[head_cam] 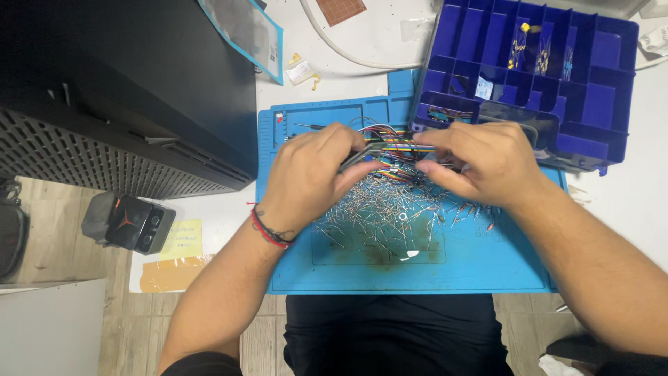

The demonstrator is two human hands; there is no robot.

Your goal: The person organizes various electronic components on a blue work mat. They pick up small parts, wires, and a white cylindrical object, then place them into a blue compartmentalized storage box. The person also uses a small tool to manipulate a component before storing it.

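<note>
While both hands pinch striped ribbon wires | left hand | right hand | thin metal pins litter rubbery blue mat

Rainbow-striped ribbon cable; blue mat

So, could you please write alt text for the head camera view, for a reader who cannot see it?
Two bare hands, the left hand and the right hand, hold a bundle of multicoloured jumper wires between them above a blue work mat strewn with small metal-legged components. A dark blue compartment box sits behind the mat, a black perforated case to the left.
</note>
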